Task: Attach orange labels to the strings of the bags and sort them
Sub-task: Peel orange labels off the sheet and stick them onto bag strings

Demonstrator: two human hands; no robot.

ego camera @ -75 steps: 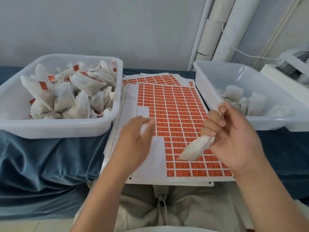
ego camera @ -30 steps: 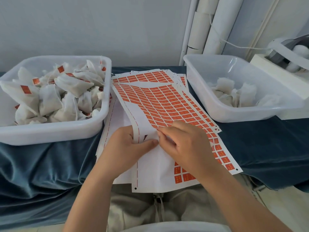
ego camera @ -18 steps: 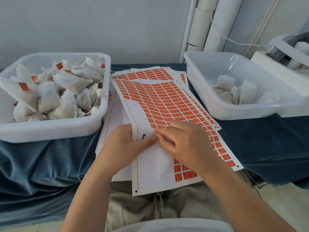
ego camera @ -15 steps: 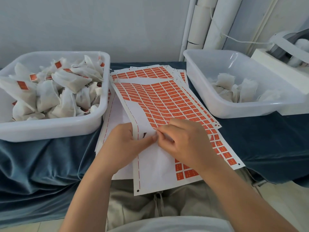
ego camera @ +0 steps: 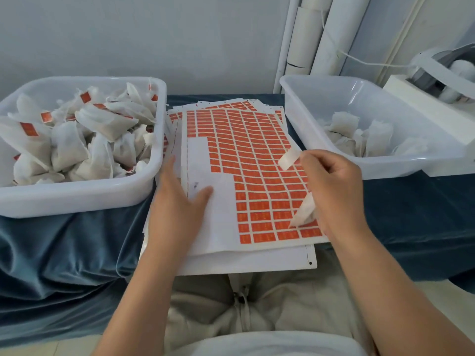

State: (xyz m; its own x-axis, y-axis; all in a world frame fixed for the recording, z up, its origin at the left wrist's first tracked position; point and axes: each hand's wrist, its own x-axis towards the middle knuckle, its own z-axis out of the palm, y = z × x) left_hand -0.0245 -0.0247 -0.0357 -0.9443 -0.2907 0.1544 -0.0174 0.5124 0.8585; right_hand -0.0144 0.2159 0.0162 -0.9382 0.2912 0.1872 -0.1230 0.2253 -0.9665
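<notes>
A sheet of orange labels (ego camera: 246, 150) lies on top of a stack of sheets between two white bins. My left hand (ego camera: 177, 201) rests flat on the sheet's bare white left part. My right hand (ego camera: 334, 191) hovers over the sheet's right side. Its thumb and fingertip pinch a peeled label (ego camera: 289, 158) with the white back showing. A small white bag (ego camera: 304, 214) is tucked under its curled lower fingers. The left bin (ego camera: 77, 199) is piled with bags carrying orange labels (ego camera: 90, 140). The right bin (ego camera: 334, 165) holds several unlabelled bags (ego camera: 359, 134).
Blue cloth (ego camera: 64, 253) covers the table and hangs over its front edge. White pipes (ego camera: 308, 34) stand against the wall behind the right bin. A white machine (ego camera: 437, 80) sits at the far right. My lap is below the sheets.
Both hands were together at the sheet's middle, picking at a label. My right hand has since lifted away to the right with the peeled label. The top sheet now lies flat under my left hand.
</notes>
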